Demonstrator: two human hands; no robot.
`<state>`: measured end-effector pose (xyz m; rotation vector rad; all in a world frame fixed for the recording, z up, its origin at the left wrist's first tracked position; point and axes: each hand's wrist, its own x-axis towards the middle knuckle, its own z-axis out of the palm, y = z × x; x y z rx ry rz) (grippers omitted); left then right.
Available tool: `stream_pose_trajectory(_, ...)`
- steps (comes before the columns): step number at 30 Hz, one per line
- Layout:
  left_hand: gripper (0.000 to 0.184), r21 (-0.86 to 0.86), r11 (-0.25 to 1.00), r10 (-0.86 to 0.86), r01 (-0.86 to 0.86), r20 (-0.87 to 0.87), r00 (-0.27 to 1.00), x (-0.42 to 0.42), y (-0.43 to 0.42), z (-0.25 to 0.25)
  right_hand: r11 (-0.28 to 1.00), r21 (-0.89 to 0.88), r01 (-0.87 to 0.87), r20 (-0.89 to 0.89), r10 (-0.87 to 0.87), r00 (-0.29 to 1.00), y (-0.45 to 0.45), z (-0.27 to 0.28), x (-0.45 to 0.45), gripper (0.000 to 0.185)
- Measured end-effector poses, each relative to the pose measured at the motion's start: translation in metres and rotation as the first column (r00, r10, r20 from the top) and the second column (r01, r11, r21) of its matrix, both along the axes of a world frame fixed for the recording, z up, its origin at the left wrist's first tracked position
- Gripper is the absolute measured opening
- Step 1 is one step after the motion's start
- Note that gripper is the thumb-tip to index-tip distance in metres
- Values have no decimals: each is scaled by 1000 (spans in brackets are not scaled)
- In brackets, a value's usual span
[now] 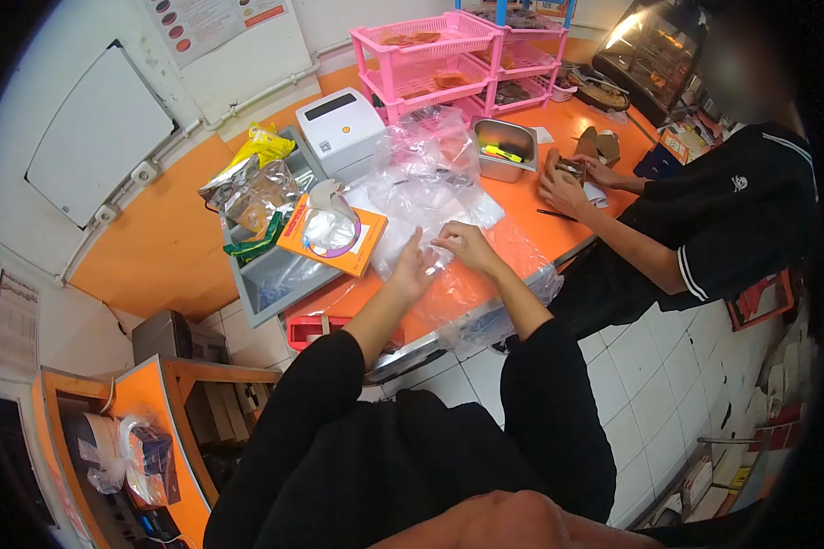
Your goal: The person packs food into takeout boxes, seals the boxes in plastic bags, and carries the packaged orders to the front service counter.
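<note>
Handling the clear plastic film (pixel 423 194) beside the white label printer (pixel 342 133) seems our step, our left hand (pixel 413 271) loosely open, our right hand (pixel 473 247) half-curled, any pinch impossible to tell, and the next move likely calls for light fingertips.

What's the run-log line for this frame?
left hand: at clear plastic, grip unclear | right hand: same plastic, grip unclear | left of hands: orange box | beyond box: white printer
</note>
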<state>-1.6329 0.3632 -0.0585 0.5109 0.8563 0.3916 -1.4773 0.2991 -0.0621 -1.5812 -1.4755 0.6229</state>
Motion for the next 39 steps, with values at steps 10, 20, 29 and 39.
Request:
stream_pose_trajectory(10, 77, 60, 994, -102, 92, 194, 976, 2, -23, 21, 998, 59, -26, -350, 45, 935, -107, 73, -27, 18)
stream_pose_trajectory(20, 53, 194, 954, -267, 228, 207, 941, -49, -65, 80, 789, -70, -610, -346, 554, 757, -167, 134, -26, 21)
stream_pose_trajectory(29, 65, 919, 32, -739, 393, -243, 628, -162, -57, 174, 936, 251, -245, -94, 276, 957, -95, 155, -77, 80)
stream_pose_trajectory(39, 49, 844, 353, -207, 403, -349, 914, -325, -26, 157, 691, -39, -722, -767, 442, 465, -21, 142, -175, 21)
